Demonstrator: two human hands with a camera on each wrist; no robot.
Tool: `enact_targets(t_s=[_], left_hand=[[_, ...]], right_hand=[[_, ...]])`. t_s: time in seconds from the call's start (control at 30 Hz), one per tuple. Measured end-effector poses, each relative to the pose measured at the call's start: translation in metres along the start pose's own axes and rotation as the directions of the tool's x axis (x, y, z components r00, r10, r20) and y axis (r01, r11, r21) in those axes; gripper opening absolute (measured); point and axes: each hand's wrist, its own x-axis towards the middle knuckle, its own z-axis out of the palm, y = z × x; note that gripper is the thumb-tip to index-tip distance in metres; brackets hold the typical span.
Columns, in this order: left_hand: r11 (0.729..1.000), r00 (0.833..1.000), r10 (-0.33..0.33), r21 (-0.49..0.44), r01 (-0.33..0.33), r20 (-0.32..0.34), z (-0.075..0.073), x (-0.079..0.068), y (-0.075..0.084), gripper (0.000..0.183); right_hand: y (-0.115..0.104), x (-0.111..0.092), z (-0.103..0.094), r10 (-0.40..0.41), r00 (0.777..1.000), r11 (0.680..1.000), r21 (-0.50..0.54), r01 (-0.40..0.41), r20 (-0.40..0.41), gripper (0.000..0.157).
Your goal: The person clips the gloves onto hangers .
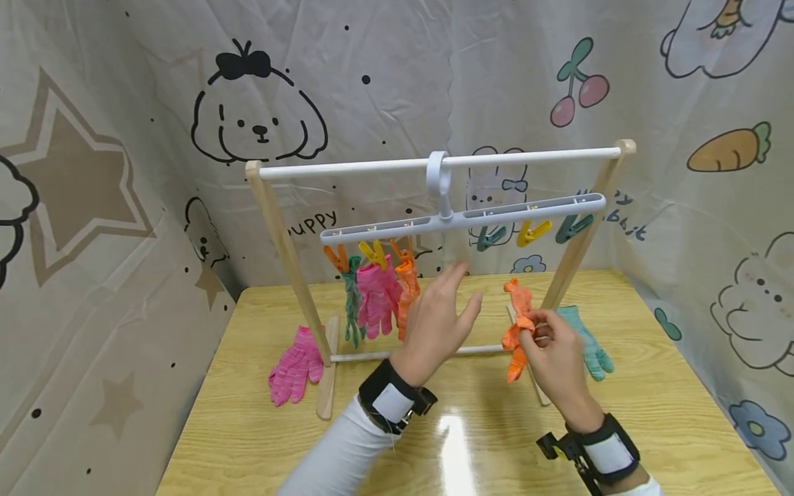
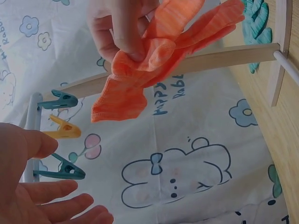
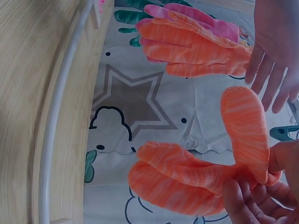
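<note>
My right hand (image 1: 555, 351) pinches an orange knit glove (image 1: 518, 303) in mid-air, right of the rack's middle. In the right wrist view the glove's fingers (image 3: 177, 186) point away from my hand. My left hand (image 1: 437, 320) is raised with fingers spread, holding nothing, below the middle of the pale blue clip hanger (image 1: 459, 219). On the hanger's left half hang a green glove (image 1: 352, 303), a pink glove (image 1: 377, 296) and another orange glove (image 1: 407, 289), each under a clip. Its right half carries two teal clips (image 1: 492, 238) and a yellow clip (image 1: 533, 233) with nothing in them.
The hanger hooks over the white top bar (image 1: 347, 167) of a wooden rack (image 1: 285, 262). On the table (image 1: 248, 448), a pink glove (image 1: 298, 365) lies by the left leg and a teal glove (image 1: 586, 341) by the right leg. Patterned cloth (image 1: 384, 83) stands behind.
</note>
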Motion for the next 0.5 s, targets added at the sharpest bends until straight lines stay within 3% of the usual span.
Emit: enact_targets(t_s=[0.5], left_hand=[[0.999, 0.999, 0.002, -0.036, -0.004, -0.042, 0.007, 0.023, -0.005, 0.054]], right_hand=[[-0.002, 0.016, 0.010, 0.045, 0.998, 0.999, 0.008, -0.045, 0.041, 0.014]])
